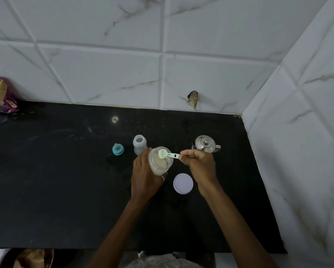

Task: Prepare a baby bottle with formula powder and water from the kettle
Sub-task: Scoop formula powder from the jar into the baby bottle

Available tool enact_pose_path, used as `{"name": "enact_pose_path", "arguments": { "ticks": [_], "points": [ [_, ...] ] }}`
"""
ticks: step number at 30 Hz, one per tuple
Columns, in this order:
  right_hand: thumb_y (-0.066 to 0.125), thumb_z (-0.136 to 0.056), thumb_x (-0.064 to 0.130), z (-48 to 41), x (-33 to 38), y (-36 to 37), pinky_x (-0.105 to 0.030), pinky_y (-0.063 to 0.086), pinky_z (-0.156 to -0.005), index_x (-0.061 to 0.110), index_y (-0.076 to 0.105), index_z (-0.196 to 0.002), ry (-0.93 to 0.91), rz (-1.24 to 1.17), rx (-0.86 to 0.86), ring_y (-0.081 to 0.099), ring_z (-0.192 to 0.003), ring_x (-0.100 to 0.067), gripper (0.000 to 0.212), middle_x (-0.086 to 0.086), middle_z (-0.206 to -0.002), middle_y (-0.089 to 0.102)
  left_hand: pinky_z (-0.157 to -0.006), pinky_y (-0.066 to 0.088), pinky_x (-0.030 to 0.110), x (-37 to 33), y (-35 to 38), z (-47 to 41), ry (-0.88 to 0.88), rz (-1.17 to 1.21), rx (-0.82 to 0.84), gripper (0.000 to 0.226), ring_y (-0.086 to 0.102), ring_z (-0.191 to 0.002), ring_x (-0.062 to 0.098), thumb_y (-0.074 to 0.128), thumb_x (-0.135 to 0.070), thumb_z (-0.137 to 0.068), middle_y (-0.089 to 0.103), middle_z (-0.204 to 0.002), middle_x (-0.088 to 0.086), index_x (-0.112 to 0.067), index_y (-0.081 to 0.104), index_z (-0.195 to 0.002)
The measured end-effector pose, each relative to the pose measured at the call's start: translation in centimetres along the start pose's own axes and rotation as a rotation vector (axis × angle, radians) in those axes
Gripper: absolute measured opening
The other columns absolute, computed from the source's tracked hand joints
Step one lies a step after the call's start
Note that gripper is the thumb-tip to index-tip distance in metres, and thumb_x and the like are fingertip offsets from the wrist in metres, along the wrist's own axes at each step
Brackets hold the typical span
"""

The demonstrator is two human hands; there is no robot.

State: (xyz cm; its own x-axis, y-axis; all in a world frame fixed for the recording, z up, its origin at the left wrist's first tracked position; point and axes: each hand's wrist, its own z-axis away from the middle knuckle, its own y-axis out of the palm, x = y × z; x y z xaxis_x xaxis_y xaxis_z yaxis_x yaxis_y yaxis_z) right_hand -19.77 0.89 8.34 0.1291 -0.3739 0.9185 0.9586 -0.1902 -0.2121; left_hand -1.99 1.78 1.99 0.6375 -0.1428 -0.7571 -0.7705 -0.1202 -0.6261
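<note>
My left hand [144,171] grips a clear jar of pale formula powder [159,161], lifted and tilted above the black counter [56,171]. My right hand [199,163] pinches the handle of a small white scoop [167,154]; its bowl, heaped with powder, hovers over the jar's open mouth. Just behind the jar the open baby bottle [139,145] stands upright. Its teal nipple cap [118,149] rests to the left of it. A steel kettle [205,144] with its lid on stands behind my right hand.
The jar's round white lid [183,183] lies flat on the counter between my wrists. A purple food packet [0,94] sits at the far left by the wall. Tiled walls [297,132] close the back and right sides.
</note>
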Motion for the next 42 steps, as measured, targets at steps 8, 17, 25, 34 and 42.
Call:
{"name": "enact_pose_path", "arguments": {
  "ticks": [8,17,25,34,42],
  "points": [
    [0.079,-0.087,0.014,-0.8,1.0,-1.8,-0.012,0.048,-0.057,0.027,0.081,-0.089,0.024,-0.071,-0.073,0.07,-0.075,0.005,0.014,0.014,-0.084,0.079,-0.114,0.041,0.04,-0.1,2.4,-1.5,-0.067,-0.031,0.054,0.084,0.053,-0.132,0.012,0.089,-0.044,-0.067,0.056,-0.138,-0.01,-0.026,0.051,-0.14],
    [0.081,-0.086,0.01,-2.3,2.1,-2.7,-0.024,0.051,-0.067,0.021,0.082,-0.093,0.075,-0.244,-0.148,0.07,-0.082,-0.009,0.013,0.003,-0.09,0.08,-0.089,0.038,-0.001,0.7,6.8,-5.5,-0.106,0.205,0.001,0.091,0.055,-0.113,-0.014,0.093,-0.037,-0.052,0.051,-0.121,-0.041,-0.065,0.04,-0.12],
    [0.081,-0.086,0.009,-3.3,1.2,-1.4,-0.022,0.052,-0.066,0.021,0.082,-0.09,0.177,-0.317,-0.158,0.068,-0.081,-0.007,0.013,0.005,-0.088,0.08,-0.097,0.046,0.017,2.9,9.2,-6.5,-0.15,0.167,0.029,0.092,0.055,-0.115,-0.006,0.097,-0.033,-0.054,0.053,-0.125,-0.024,-0.035,0.049,-0.132],
    [0.081,-0.086,0.011,-2.8,0.6,-0.9,-0.028,0.053,-0.074,0.024,0.083,-0.092,0.212,-0.328,-0.141,0.07,-0.087,-0.01,0.014,0.002,-0.096,0.081,-0.111,0.031,0.03,2.3,8.2,-2.6,-0.283,0.145,0.068,0.117,0.03,-0.149,0.023,0.097,-0.038,-0.062,0.033,-0.159,0.005,-0.017,0.027,-0.154],
    [0.08,-0.086,0.008,-2.4,1.4,0.1,-0.03,0.053,-0.075,0.018,0.081,-0.097,0.212,-0.365,-0.089,0.066,-0.082,-0.011,0.015,0.004,-0.081,0.077,-0.116,0.042,0.042,5.0,2.2,-0.7,-0.441,0.147,-0.203,0.09,0.039,-0.144,0.021,0.086,-0.034,-0.082,0.032,-0.158,0.005,-0.019,0.033,-0.152]
  ]
}}
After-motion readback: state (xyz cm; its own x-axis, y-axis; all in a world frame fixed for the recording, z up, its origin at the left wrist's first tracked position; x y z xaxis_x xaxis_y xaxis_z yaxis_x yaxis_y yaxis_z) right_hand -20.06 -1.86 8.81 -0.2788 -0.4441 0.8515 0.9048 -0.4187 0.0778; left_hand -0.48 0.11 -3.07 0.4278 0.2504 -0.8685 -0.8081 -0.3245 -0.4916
